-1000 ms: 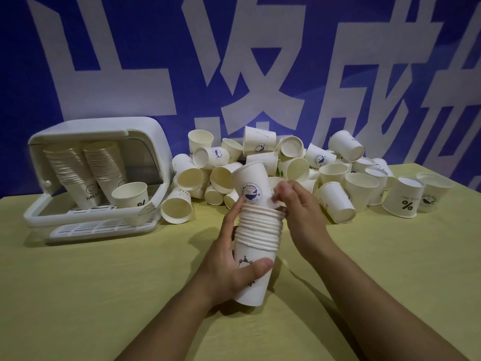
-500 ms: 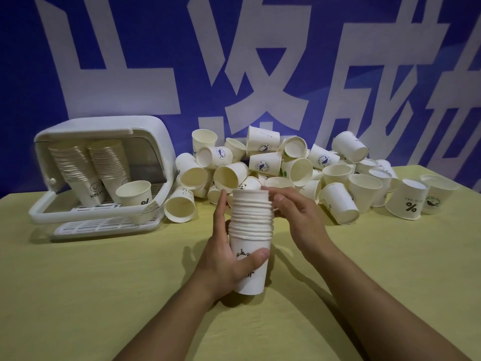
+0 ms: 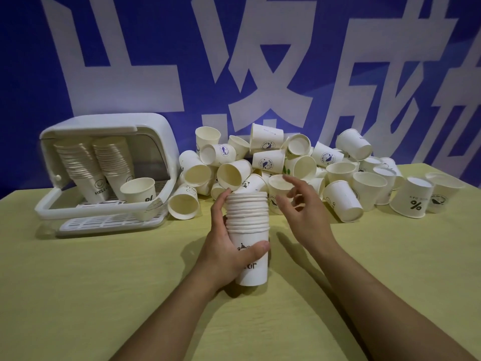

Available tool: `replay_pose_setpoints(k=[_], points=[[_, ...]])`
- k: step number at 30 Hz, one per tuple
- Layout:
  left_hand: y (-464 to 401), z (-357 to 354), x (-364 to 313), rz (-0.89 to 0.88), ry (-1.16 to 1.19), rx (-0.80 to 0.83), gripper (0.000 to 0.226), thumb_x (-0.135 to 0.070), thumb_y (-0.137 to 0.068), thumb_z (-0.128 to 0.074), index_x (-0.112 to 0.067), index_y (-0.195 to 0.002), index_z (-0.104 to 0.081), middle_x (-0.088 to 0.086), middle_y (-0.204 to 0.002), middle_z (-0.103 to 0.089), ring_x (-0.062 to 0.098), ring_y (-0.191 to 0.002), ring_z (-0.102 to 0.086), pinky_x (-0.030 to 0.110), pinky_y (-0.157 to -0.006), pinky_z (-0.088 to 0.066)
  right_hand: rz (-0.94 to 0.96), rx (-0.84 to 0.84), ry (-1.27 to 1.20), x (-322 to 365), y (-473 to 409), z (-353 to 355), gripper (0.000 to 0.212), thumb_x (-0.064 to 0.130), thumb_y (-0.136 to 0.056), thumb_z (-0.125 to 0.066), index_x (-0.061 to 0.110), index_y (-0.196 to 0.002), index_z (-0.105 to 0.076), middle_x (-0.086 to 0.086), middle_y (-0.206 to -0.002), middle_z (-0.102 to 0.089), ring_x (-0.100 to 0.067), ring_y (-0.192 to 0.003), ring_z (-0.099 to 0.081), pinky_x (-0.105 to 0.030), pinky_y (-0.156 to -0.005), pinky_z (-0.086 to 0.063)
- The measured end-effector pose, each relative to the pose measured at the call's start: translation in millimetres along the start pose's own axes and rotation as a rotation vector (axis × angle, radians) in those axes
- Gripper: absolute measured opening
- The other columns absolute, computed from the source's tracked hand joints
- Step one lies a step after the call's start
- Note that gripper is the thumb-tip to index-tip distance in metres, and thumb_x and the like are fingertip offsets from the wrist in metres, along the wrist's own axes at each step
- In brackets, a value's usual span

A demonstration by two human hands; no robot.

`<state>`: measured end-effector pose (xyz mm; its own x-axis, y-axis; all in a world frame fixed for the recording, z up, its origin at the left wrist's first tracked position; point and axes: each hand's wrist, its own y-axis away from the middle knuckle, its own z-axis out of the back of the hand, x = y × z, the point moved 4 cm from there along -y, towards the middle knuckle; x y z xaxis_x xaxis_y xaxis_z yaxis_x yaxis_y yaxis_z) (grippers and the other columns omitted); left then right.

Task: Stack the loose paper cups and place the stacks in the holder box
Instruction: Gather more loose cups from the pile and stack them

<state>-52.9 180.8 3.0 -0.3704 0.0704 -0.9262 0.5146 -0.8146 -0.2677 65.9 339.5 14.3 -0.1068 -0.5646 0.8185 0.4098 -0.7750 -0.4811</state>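
Left hand (image 3: 229, 254) grips an upright stack of paper cups (image 3: 248, 230): thumb curled across the bottom cup's front, fingertips reaching up to the top rims. Print beside the thumb reads partly "ar"; the rest is covered. Right hand (image 3: 302, 212) hangs just right of the stack, fingers spread and relaxed, holding nothing, apart from the rims. Beyond the fingertips lies a heap of loose cups (image 3: 286, 162); one at far right bears "%" (image 3: 412, 198). Well left of the left hand's fingers, the white holder box (image 3: 109, 126) holds two leaning stacks (image 3: 96, 165), one marked "HELL", possibly "HELLO", and a single cup (image 3: 139, 190).
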Motion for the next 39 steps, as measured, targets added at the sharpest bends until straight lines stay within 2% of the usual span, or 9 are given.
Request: replay_pose_setpoints(k=[3, 5, 12, 17, 21, 25, 29, 34, 39], points=[[0, 3, -2, 0.002, 0.000, -0.031, 0.111, -0.055, -0.050, -0.084, -0.076, -0.132, -0.012, -0.013, -0.119, -0.066, 0.009, -0.101, -0.070, 0.048, -0.094, -0.057, -0.070, 0.025, 0.345, -25, -7, 0, 0.050, 0.037, -0.096, -0.063, 0.042, -0.143, -0.047, 0.006, -0.124, -0.046, -0.008, -0.114, -0.044, -0.023, -0.098, -0.035], [0, 3, -2, 0.010, 0.008, -0.029, 0.112, -0.055, -0.050, -0.084, -0.077, -0.132, -0.011, -0.014, -0.118, -0.066, 0.007, -0.100, -0.070, 0.046, -0.094, -0.057, -0.090, 0.037, 0.422, -33, -11, 2, 0.048, 0.031, -0.098, -0.062, 0.039, -0.143, -0.050, 0.000, -0.127, -0.046, -0.017, -0.122, -0.043, -0.028, -0.100, -0.034], [1, -1, -1, 0.028, -0.010, -0.006, 0.112, -0.053, -0.051, -0.085, -0.083, -0.127, -0.009, -0.020, -0.117, -0.064, 0.002, -0.099, -0.069, 0.044, -0.094, -0.057, -0.053, -0.109, 0.377, -32, -19, 10, 0.016, 0.023, -0.097, -0.063, 0.025, -0.109, -0.074, 0.003, -0.117, -0.052, -0.018, -0.116, -0.048, -0.026, -0.094, -0.033], [1, -3, 1, 0.022, -0.054, 0.025, 0.115, -0.051, -0.054, -0.086, -0.083, -0.130, -0.006, -0.026, -0.121, -0.061, -0.007, -0.098, -0.066, 0.024, -0.085, -0.054, 0.065, -0.301, 0.084, -6, -17, 24, 0.017, 0.010, -0.096, -0.062, 0.027, -0.095, -0.065, 0.005, -0.110, -0.055, -0.011, -0.106, -0.053, -0.022, -0.091, -0.047], [1, -1, -1, -0.004, -0.166, 0.068, 0.121, -0.041, -0.065, -0.090, -0.079, -0.136, 0.000, -0.029, -0.124, -0.058, -0.014, -0.098, -0.062, 0.006, -0.074, -0.046, 0.023, -0.381, -0.382, 15, -10, 38, 0.019, 0.012, -0.102, -0.053, 0.028, -0.100, -0.062, 0.020, -0.100, -0.066, -0.008, -0.099, -0.065, -0.038, -0.090, -0.058], [1, -3, -6, -0.013, -0.199, 0.108, 0.123, -0.058, -0.052, -0.081, -0.077, -0.139, 0.003, -0.024, -0.133, -0.057, -0.003, -0.107, -0.062, 0.025, -0.089, -0.051, 0.112, -0.273, -0.482, 36, -4, 37, 0.021, 0.006, -0.102, -0.051, 0.023, -0.100, -0.062, 0.011, -0.101, -0.068, -0.015, -0.101, -0.068, -0.035, -0.086, -0.059], [2, -4, -7, -0.033, -0.229, 0.136, 0.125, -0.048, -0.059, -0.088, -0.077, -0.140, 0.003, -0.025, -0.138, -0.053, 0.001, -0.116, -0.060, 0.039, -0.101, -0.053, 0.167, -0.189, -0.394, 41, 1, 26, 0.025, 0.005, -0.101, -0.053, 0.026, -0.100, -0.066, 0.001, -0.106, -0.069, -0.016, -0.099, -0.068, -0.028, -0.082, -0.057], [2, -4, -3, -0.035, -0.201, 0.157, 0.124, -0.041, -0.063, -0.090, -0.076, -0.141, 0.000, -0.027, -0.137, -0.054, 0.000, -0.114, -0.062, 0.042, -0.100, -0.054, 0.154, -0.165, -0.321, 48, 11, 16, 0.027, 0.013, -0.100, -0.055, 0.036, -0.113, -0.062, 0.035, -0.103, -0.067, 0.002, -0.099, -0.067, -0.018, -0.079, -0.056], [3, -6, -4, -0.036, -0.192, 0.192, 0.121, -0.044, -0.061, -0.088, -0.078, -0.139, -0.002, -0.023, -0.127, -0.060, 0.001, -0.105, -0.066, 0.040, -0.094, -0.057, 0.082, -0.112, -0.452, 54, 18, 7, 0.038, 0.036, -0.088, -0.064, 0.041, -0.123, -0.052, 0.035, -0.109, -0.065, -0.001, -0.100, -0.069, -0.021, -0.073, -0.059]])
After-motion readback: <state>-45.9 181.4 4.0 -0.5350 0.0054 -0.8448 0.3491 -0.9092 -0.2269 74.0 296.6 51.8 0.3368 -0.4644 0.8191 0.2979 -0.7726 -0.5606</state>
